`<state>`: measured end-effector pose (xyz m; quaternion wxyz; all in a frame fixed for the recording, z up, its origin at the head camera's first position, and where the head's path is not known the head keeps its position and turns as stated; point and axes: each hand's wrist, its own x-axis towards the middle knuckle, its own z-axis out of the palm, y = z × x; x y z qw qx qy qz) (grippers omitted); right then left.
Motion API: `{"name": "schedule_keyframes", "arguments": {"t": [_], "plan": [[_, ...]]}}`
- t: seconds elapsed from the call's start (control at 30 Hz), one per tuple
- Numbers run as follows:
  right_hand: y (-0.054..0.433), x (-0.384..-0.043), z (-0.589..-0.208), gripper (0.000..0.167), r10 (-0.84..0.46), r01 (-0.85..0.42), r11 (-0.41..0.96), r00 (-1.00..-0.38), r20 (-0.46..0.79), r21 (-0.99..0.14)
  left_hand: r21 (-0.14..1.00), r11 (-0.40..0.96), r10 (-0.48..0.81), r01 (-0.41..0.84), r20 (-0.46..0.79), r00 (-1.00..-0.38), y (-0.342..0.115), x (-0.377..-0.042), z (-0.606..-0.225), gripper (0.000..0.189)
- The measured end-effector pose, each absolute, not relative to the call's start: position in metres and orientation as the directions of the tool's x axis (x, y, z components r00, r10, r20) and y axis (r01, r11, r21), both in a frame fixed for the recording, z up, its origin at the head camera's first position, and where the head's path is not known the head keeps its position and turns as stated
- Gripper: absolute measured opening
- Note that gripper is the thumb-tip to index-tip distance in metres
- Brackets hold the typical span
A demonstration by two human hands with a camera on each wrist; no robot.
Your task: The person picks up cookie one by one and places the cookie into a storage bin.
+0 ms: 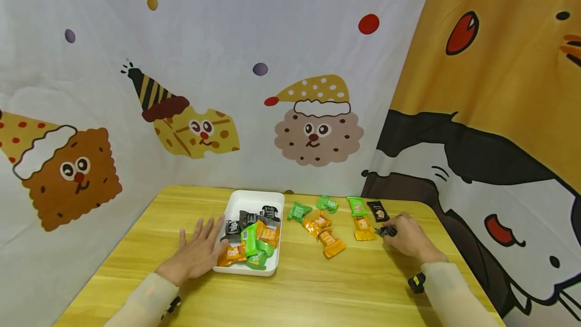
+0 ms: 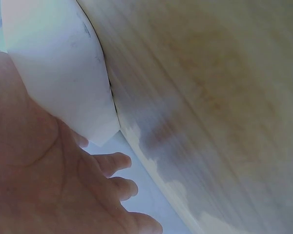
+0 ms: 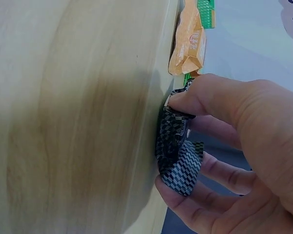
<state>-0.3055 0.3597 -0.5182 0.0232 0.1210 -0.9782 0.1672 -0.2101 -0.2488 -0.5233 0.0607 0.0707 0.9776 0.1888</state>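
My left hand [image 1: 195, 254] lies with fingers spread along the left side of a white tray [image 1: 258, 196], thumb over its edge. Inside the tray are several small wrapped snacks: black [image 1: 251, 219], orange [image 1: 269, 236] and green [image 1: 249, 240]. On the right of the table, my right hand [image 1: 408, 238] pinches a black wrapped snack [image 3: 173, 139] between thumb and fingers, low over the wood. Just beyond it are a flat black packet [image 1: 378, 211], a green packet [image 1: 357, 206] and an orange wrapped snack [image 1: 364, 228].
Between the tray and the right-hand group lie two green wrapped snacks [image 1: 299, 211] and several orange ones [image 1: 331, 243]. The wooden table [image 1: 308, 291] meets a cartoon-printed cloth [image 1: 218, 29] at its back edge; another printed cloth [image 1: 495, 90] hangs to the right.
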Motion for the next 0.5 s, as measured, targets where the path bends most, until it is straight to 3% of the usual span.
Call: {"name": "schedule_keyframes", "arguments": {"t": [0.5], "plan": [[0.3580,-0.3022,-0.5187,0.038,-0.242,-0.265,0.913,-0.964,0.112,-0.311,0.384,0.916,0.162,0.115,-0.092,-0.982,-0.2482,-0.2096,-0.5226,0.081]]}}
